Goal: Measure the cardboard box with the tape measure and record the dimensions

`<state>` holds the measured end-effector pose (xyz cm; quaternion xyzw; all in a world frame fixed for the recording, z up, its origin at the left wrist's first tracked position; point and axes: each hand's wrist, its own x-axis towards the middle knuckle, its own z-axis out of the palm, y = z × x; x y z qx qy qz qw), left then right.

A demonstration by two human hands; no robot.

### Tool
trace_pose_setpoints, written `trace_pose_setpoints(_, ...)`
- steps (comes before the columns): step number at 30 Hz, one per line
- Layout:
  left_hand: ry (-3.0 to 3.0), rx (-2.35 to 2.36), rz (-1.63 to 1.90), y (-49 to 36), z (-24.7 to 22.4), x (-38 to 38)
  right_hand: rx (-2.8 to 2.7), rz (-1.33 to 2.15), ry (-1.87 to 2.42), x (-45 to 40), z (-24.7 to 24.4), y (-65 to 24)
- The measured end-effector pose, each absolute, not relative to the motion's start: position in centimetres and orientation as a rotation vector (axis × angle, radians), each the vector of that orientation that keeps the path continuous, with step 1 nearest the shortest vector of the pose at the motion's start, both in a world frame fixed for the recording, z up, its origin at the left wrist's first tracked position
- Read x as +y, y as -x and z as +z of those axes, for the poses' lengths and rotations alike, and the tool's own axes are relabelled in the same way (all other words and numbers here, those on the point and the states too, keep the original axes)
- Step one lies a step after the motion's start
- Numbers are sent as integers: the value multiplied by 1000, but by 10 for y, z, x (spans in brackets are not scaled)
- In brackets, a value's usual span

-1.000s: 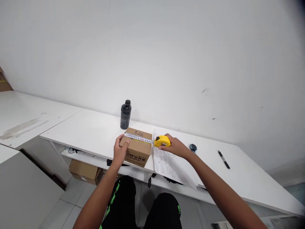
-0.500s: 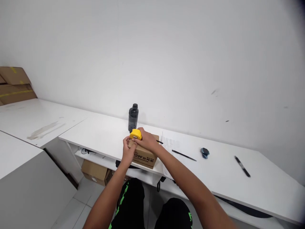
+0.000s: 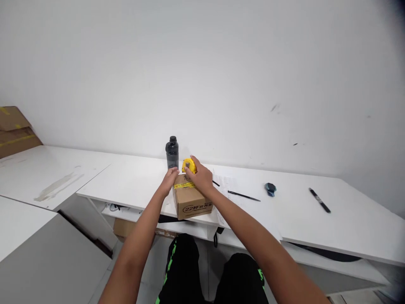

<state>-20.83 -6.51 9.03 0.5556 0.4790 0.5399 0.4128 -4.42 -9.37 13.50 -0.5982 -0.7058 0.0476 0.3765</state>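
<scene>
Wrapping its fingers around a rounded yellow tape measure (image 3: 189, 165), the right hand (image 3: 202, 178) is closed on the case and holds it over the back of a brown cardboard box (image 3: 193, 207) with black printing on its front. No blade shows outside the case. The left hand (image 3: 168, 181) is at the box's back left edge, fingers nearly straight; whether it has hold of the box or anything else I cannot tell.

The box sits near the front edge of a long white tabletop (image 3: 139, 175), and a strip of yellow tape (image 3: 184, 185) runs across its top. The right hand and wrist cover the right part of that top, hiding some of the handwriting there. Just behind the box's left corner stands an upright dark translucent plastic bottle (image 3: 172, 153), close beyond the left fingertips, which overlap its base in this view.

Right of the box lie a white written sheet of paper (image 3: 224, 182), partly blocked by the right forearm, then a thin black pen-like stick (image 3: 243, 195). Farther right are a small dark-blue watch-like object (image 3: 270, 188) and, well apart, a black marker with a pale label (image 3: 319, 200). Far left of the box, brown taped cartons (image 3: 14, 128) are stacked by the wall.
</scene>
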Motion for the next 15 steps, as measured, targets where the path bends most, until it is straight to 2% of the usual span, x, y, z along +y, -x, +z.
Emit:
trace_pose_setpoints(3, -1351, 1042, 1175, 207, 97, -52, -1874, 69, 1620, -87, 134, 50)
trace_pose_setpoints(15, -1547, 1051, 1089, 209, 96, -54, -1965, 64, 1749, -85, 140, 52)
